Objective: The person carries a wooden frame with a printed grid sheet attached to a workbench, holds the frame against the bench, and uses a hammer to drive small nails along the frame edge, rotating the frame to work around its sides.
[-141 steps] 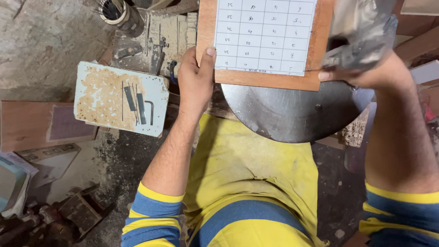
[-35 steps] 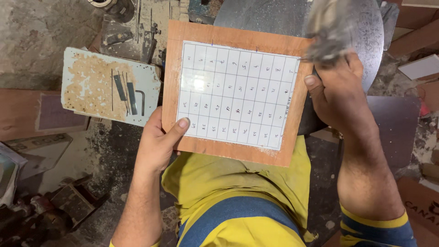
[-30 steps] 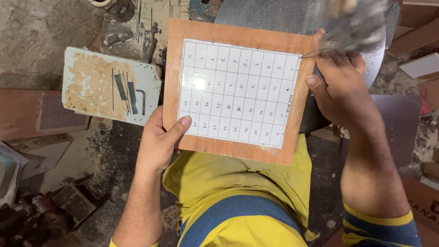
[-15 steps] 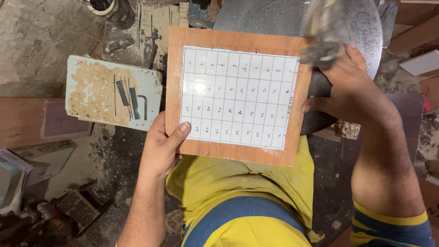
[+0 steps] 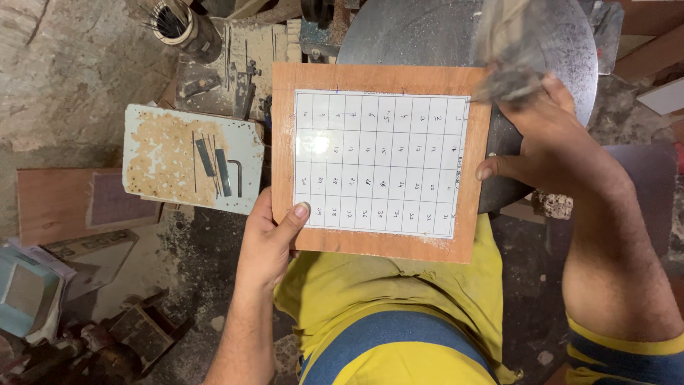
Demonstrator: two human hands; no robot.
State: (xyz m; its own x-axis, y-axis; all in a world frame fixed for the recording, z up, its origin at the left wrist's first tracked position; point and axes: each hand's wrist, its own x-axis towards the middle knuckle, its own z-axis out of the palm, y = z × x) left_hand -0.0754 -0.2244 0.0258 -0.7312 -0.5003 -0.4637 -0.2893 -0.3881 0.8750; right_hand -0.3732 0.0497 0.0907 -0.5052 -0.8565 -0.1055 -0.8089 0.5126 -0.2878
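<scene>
My left hand point(image 5: 271, 239) grips the lower left corner of a square wooden board point(image 5: 377, 246), thumb on top. A white gridded sheet point(image 5: 381, 162) with small handwritten marks covers most of the board's face. The board is held flat over my lap, in front of a round grey metal disc point(image 5: 427, 36). My right hand point(image 5: 545, 153) is at the board's right edge and clutches a blurred grey crumpled rag or plastic piece point(image 5: 509, 57) above the top right corner.
A worn pale panel point(image 5: 160, 153) with small metal blades lies to the left. A tin of thin rods point(image 5: 174, 25) stands at the back left. Wood offcuts point(image 5: 60, 203) and scrap lie on the dirty floor at the left.
The board came down from in front of the disc to over my lap. In the last second my right hand with the grey piece shifted along the board's right edge.
</scene>
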